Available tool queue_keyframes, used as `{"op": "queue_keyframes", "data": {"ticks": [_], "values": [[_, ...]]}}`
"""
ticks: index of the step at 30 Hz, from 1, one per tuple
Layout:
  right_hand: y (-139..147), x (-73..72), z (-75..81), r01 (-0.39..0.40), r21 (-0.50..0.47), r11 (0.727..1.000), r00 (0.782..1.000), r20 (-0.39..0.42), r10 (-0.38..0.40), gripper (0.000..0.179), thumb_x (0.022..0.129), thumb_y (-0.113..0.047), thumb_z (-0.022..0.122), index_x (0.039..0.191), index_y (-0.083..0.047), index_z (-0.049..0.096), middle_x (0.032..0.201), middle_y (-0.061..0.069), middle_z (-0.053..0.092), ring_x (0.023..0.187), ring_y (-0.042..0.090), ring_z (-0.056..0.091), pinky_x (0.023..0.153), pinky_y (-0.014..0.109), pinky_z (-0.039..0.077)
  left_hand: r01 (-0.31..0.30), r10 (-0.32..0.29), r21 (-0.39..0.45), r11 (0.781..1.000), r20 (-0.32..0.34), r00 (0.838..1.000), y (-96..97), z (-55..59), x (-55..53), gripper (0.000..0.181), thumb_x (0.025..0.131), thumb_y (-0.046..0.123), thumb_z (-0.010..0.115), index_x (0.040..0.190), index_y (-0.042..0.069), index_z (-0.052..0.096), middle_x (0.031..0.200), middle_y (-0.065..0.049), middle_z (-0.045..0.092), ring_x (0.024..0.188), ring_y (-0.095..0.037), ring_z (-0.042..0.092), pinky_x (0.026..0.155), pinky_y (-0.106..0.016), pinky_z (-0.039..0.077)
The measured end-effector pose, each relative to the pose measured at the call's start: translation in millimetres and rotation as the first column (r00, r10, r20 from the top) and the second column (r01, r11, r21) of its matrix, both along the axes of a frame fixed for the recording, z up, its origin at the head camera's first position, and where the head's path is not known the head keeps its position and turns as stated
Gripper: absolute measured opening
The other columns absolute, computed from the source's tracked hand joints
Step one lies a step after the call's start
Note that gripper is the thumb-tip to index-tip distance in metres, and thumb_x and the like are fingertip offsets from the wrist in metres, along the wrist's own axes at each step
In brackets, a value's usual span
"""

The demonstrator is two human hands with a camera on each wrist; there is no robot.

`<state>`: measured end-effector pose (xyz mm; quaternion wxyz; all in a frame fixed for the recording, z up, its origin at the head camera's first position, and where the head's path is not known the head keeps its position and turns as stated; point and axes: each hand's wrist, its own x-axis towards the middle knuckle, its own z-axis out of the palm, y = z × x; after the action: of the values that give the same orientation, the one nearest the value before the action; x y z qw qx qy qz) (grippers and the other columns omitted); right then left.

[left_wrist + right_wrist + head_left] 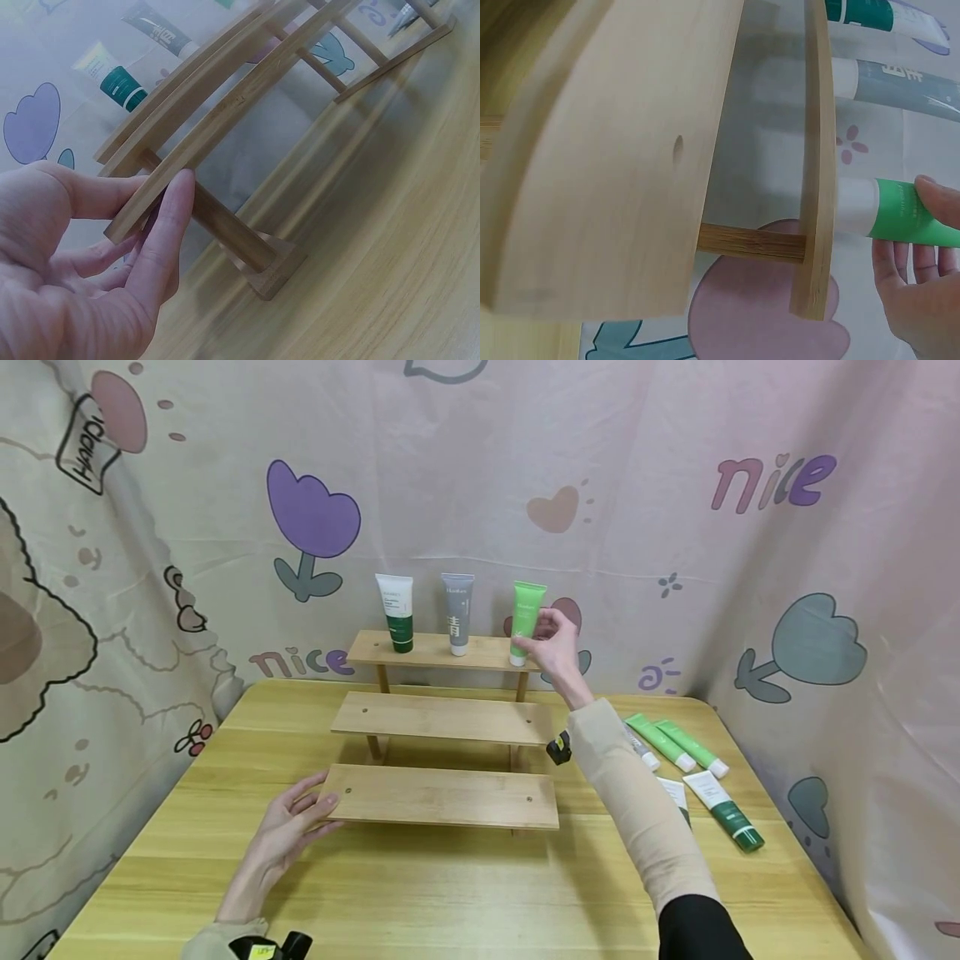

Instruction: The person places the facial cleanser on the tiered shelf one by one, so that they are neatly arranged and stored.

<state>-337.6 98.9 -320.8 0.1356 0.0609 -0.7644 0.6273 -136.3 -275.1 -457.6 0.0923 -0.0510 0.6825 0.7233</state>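
A three-tier wooden shelf (442, 714) stands on the table. My left hand (288, 827) grips the left end of its lowest board (442, 797), thumb on one face and fingers on the other, as the left wrist view shows. At the right end of the top board, my right hand (555, 647) holds a light green tube (527, 610) upright, its white cap (857, 206) at the board. Beside it on the same board stand a grey-blue tube (458, 610) in the middle and a white and dark green tube (396, 610) at the left.
Several more tubes lie on the table right of the shelf: green tubes (660, 743), a white and dark green tube (723, 810), and others partly behind my right sleeve (637, 810). A printed curtain (465, 485) hangs behind and at both sides of the table (420, 893).
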Motion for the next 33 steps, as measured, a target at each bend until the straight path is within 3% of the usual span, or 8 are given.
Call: {"op": "queue_keyframes", "data": {"ticks": [2,6,12,22,33], "values": [[-1.6,-2.2,-0.3,0.006,0.012,1.000,1.000,-0.005,-0.006,0.048,0.081,0.003,0.080,0.123,0.002,0.058,0.117,0.020,0.066,0.103,0.026,0.062,0.102,0.037,0.057,0.000,0.000,0.003,1.000,0.001,1.000,0.1,-0.4,0.1,0.074,0.103,0.011,0.057,0.160,0.000,0.010,0.155,-0.027,0.008,0.098,-0.002,0.060,0.092,-0.022,0.062],[-5.3,-7.7,-1.1,0.009,0.018,1.000,1.000,-0.022,-0.009,0.046,0.080,0.005,0.079,0.121,0.004,0.058,0.118,0.025,0.067,0.106,0.031,0.063,0.104,0.040,0.057,-0.003,0.003,0.010,1.000,0.006,1.000,0.4,-0.3,0.1,0.075,0.103,0.011,0.057,0.160,0.000,0.010,0.156,-0.029,0.004,0.098,-0.002,0.060,0.092,-0.021,0.062],[-9.3,-15.2,-2.2,0.031,0.029,0.999,0.999,-0.038,-0.029,0.047,0.080,0.005,0.080,0.122,0.003,0.058,0.119,0.025,0.067,0.110,0.033,0.064,0.105,0.041,0.057,0.008,-0.008,0.025,1.000,0.014,1.000,-0.5,1.2,1.0,0.078,0.103,0.012,0.058,0.160,0.000,0.008,0.161,-0.034,-0.013,0.100,0.005,0.061,0.092,-0.021,0.062],[-12.9,-23.6,-3.7,0.053,0.028,0.998,0.998,-0.031,-0.052,0.050,0.079,0.004,0.081,0.124,0.001,0.058,0.119,0.023,0.067,0.106,0.028,0.063,0.104,0.039,0.057,0.008,-0.008,0.022,1.000,0.002,1.000,-0.4,1.0,-0.2,0.076,0.103,0.011,0.057,0.160,0.000,0.008,0.161,-0.034,-0.005,0.098,-0.002,0.061,0.091,-0.020,0.062],[-10.5,-17.3,-8.3,0.002,-0.003,1.000,0.999,-0.054,-0.002,0.055,0.080,0.008,0.078,0.130,0.003,0.055,0.125,0.025,0.063,0.111,0.032,0.061,0.107,0.041,0.056,0.006,-0.006,0.032,0.999,0.014,1.000,-0.9,0.4,0.0,0.077,0.103,0.010,0.057,0.161,0.001,0.008,0.162,-0.033,-0.011,0.101,0.002,0.060,0.092,-0.021,0.062]]}}
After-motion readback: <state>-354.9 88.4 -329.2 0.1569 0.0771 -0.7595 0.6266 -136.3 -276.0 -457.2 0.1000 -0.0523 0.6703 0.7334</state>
